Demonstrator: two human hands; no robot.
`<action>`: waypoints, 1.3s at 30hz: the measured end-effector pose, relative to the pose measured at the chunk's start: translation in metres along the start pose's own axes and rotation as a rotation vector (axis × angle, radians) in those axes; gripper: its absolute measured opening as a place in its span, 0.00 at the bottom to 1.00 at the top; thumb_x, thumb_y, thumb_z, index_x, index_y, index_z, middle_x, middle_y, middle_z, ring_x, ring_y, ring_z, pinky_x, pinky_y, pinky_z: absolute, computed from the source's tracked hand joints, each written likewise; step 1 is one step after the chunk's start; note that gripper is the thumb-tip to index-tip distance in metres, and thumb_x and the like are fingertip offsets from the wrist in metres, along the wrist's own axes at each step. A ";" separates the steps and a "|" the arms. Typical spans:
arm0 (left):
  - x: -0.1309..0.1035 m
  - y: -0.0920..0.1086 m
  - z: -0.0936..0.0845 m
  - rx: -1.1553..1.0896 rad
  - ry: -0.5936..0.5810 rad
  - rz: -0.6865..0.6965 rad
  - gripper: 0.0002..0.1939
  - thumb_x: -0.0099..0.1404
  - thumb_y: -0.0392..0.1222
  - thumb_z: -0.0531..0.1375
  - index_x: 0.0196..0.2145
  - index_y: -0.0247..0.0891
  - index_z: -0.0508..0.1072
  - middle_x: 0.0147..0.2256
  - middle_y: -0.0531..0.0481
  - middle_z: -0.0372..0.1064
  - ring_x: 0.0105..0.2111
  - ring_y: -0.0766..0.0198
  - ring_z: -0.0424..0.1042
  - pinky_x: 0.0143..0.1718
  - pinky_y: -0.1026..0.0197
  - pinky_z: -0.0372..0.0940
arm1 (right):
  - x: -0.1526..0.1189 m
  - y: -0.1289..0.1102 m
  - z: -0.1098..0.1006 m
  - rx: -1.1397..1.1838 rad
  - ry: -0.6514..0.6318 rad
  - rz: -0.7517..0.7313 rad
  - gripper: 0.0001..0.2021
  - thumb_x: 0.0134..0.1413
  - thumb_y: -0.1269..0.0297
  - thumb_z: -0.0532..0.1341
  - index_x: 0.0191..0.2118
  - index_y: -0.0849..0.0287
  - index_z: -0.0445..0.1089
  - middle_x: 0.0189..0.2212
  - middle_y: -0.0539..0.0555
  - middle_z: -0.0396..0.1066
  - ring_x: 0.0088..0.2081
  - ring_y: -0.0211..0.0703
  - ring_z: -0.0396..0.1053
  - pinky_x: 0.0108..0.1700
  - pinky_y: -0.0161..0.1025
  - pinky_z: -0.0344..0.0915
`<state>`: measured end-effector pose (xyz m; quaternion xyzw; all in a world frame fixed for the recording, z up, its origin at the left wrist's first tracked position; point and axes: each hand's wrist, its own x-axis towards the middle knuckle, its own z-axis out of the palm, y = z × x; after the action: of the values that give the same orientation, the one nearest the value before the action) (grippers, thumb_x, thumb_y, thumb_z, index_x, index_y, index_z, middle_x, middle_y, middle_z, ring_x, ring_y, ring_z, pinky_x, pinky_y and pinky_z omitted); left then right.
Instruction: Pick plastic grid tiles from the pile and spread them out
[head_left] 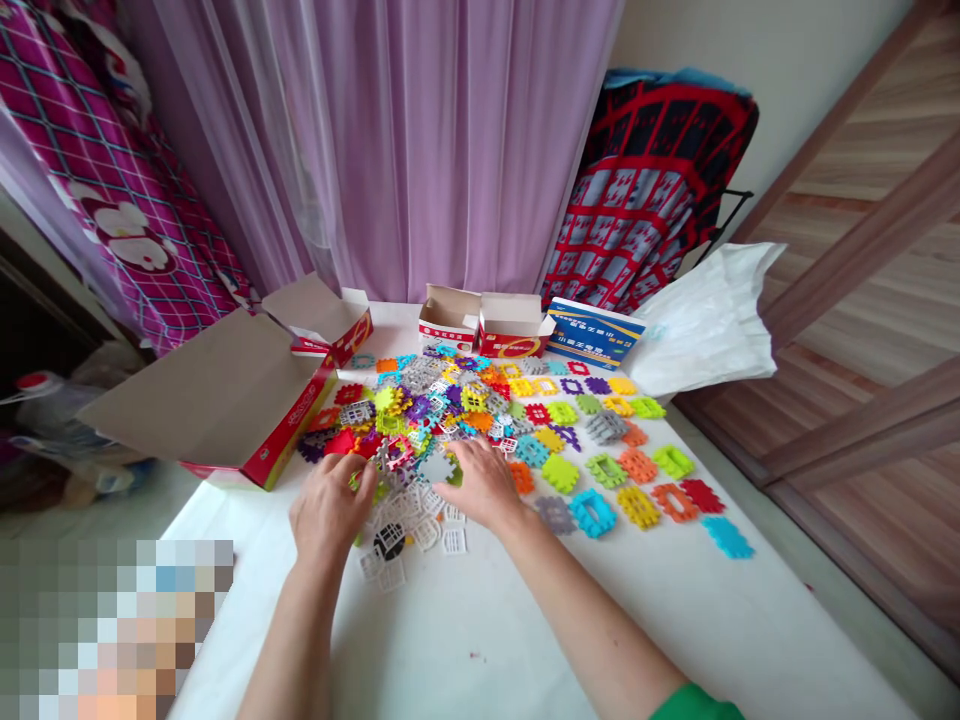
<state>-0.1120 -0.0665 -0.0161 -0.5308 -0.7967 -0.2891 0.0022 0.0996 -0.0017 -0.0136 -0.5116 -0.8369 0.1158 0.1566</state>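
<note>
My left hand (328,505) is at the near left edge of a heap of colourful plastic interlocking building pieces (412,405). Its fingers curl around a lime-green piece (354,482), mostly hidden by the hand. Across from it, my right hand (484,482) has its thumb and fingertips at the edges of a light grey notched piece (436,467). White lattice window pieces (426,532) lie loose below and between the hands. Among them is a black round piece (389,541), partly covered.
Separate pieces, such as a blue frame (592,513) and a blue plate (727,537), spread over the right of the white table (465,650). An open red box (255,455) stands left; small boxes (514,335), a blue box (592,335) and a white bag (705,320) line the back.
</note>
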 end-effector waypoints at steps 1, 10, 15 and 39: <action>0.000 0.000 0.000 0.037 0.011 0.010 0.14 0.64 0.53 0.56 0.33 0.47 0.79 0.40 0.48 0.75 0.40 0.56 0.71 0.28 0.62 0.57 | -0.001 -0.004 0.003 -0.051 -0.016 -0.004 0.20 0.50 0.55 0.66 0.48 0.55 0.70 0.47 0.57 0.74 0.51 0.52 0.65 0.52 0.46 0.61; -0.012 0.020 0.012 -0.161 0.007 0.088 0.16 0.65 0.53 0.55 0.43 0.47 0.78 0.40 0.48 0.77 0.36 0.58 0.73 0.31 0.61 0.62 | -0.014 -0.007 0.015 0.006 0.115 0.046 0.18 0.53 0.61 0.64 0.50 0.57 0.69 0.47 0.58 0.73 0.49 0.51 0.67 0.52 0.46 0.61; -0.022 0.035 0.030 -0.686 -0.363 -0.039 0.26 0.56 0.65 0.59 0.39 0.41 0.78 0.29 0.49 0.78 0.24 0.63 0.71 0.27 0.62 0.63 | -0.039 0.002 0.020 0.218 0.285 -0.069 0.20 0.52 0.66 0.64 0.51 0.58 0.67 0.50 0.59 0.73 0.52 0.48 0.69 0.55 0.45 0.63; -0.038 0.059 0.041 -1.000 -0.651 -0.221 0.32 0.43 0.70 0.66 0.32 0.36 0.77 0.17 0.57 0.63 0.17 0.72 0.57 0.20 0.67 0.54 | -0.088 0.015 0.005 0.040 0.387 -0.034 0.25 0.46 0.59 0.69 0.51 0.59 0.69 0.44 0.59 0.75 0.45 0.53 0.72 0.47 0.47 0.69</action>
<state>-0.0335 -0.0640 -0.0348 -0.4429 -0.5745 -0.4496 -0.5212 0.1478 -0.0738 -0.0361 -0.5070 -0.7973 0.0291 0.3263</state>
